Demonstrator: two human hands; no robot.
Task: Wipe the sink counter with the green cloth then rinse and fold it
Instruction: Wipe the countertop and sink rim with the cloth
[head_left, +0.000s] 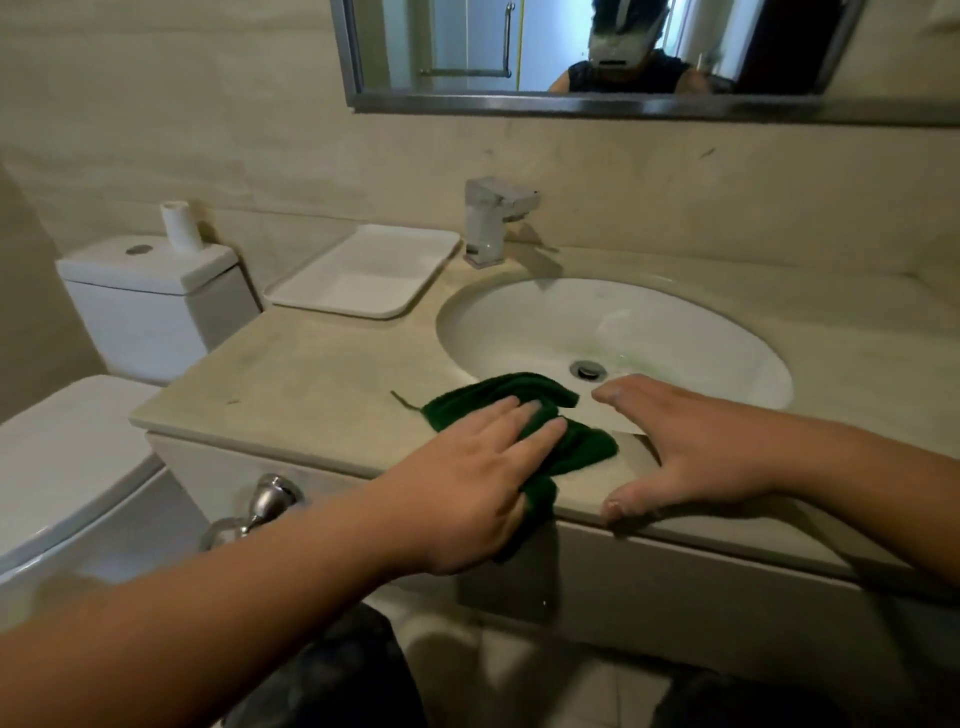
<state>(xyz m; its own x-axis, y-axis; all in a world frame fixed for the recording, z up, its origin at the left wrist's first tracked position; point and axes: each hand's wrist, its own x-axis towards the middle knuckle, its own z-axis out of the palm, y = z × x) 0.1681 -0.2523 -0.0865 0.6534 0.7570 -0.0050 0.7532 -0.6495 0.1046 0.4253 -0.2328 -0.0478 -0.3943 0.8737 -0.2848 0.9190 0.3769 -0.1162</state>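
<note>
The green cloth (587, 447) lies bunched on the front edge of the desk (311, 374), at 7 o'clock from the sink (649, 322). It is partly hidden under the left hand (467, 478), whose straight fingers press it. At its 3 o'clock the right hand (696, 447) rests flat, fingers spread, holding nothing.

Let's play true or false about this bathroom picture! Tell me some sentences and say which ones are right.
1. The left hand presses flat on the green cloth. True.
2. The green cloth lies in the white tray. False: it lies on the counter at the front edge, with part hanging over.
3. Water is pouring from the faucet. False: no stream shows.
4. The right hand rests on the counter's edge and holds nothing. True.
</note>
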